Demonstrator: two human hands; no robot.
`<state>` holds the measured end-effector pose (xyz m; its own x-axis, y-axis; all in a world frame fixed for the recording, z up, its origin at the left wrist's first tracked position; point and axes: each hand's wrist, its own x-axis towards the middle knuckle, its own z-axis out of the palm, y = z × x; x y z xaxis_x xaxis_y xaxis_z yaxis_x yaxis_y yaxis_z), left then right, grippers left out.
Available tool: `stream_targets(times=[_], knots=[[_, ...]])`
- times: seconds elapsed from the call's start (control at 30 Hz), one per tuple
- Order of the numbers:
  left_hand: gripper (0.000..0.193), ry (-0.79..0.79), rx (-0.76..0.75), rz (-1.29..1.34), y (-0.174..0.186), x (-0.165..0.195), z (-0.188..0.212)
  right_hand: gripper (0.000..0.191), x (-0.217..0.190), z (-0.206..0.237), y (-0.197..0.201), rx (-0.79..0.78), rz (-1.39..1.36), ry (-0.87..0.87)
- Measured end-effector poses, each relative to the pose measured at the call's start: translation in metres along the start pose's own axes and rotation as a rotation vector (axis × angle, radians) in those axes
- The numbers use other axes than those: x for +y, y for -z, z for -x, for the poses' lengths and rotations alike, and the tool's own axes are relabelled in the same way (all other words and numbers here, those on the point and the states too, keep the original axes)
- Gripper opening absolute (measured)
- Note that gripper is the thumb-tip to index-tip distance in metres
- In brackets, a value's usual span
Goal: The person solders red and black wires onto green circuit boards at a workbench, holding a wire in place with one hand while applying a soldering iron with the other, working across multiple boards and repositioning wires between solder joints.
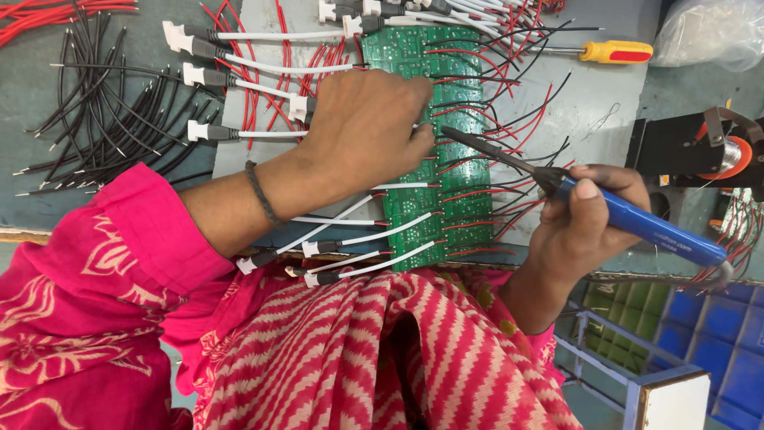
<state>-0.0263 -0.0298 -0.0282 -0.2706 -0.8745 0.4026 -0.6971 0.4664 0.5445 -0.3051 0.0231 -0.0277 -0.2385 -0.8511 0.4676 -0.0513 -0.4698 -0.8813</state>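
Observation:
A long strip of green circuit boards (434,203) lies on a grey work plate (593,99), with red and black wires and white cables with connectors soldered along its sides. My left hand (362,127) rests on the strip's middle, fingers curled and pressing near a white cable. My right hand (593,219) grips a blue-handled soldering iron (637,224) like a pen. Its dark tip (450,132) points left and meets the board just beside my left fingertips.
Loose black wires (103,119) lie spread at the left, red wires (48,12) at the top left. A yellow-handled screwdriver (613,52) sits at the top right near a plastic bag (712,32). A solder spool holder (708,151) stands at the right; blue bins (716,342) below.

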Motion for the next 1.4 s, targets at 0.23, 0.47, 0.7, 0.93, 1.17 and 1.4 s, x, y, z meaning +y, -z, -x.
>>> stream_targets(times=[0.23, 0.47, 0.7, 0.93, 1.17, 1.4], knots=[[0.023, 0.022, -0.005, -0.01, 0.001, 0.001, -0.002, 0.018, 0.002, -0.001, -0.002, -0.037, 0.047, 0.002], [0.024, 0.014, -0.001, -0.014, -0.001, 0.001, -0.001, 0.02, -0.003, -0.003, -0.006, -0.077, 0.121, 0.05], [0.024, 0.019, -0.008, -0.014, -0.001, 0.002, 0.0, 0.021, -0.018, -0.004, -0.012, -0.186, 0.282, 0.101], [0.023, 0.001, -0.006, -0.021, -0.001, 0.001, 0.0, 0.023, -0.017, -0.01, -0.012, -0.038, 0.173, 0.084], [0.023, 0.007, -0.018, -0.013, -0.002, 0.0, -0.001, 0.021, -0.014, -0.007, -0.01, 0.002, 0.091, 0.017], [0.023, 0.023, -0.033, -0.016, -0.001, 0.0, -0.001, 0.025, -0.011, -0.008, -0.006, 0.014, 0.061, 0.031]])
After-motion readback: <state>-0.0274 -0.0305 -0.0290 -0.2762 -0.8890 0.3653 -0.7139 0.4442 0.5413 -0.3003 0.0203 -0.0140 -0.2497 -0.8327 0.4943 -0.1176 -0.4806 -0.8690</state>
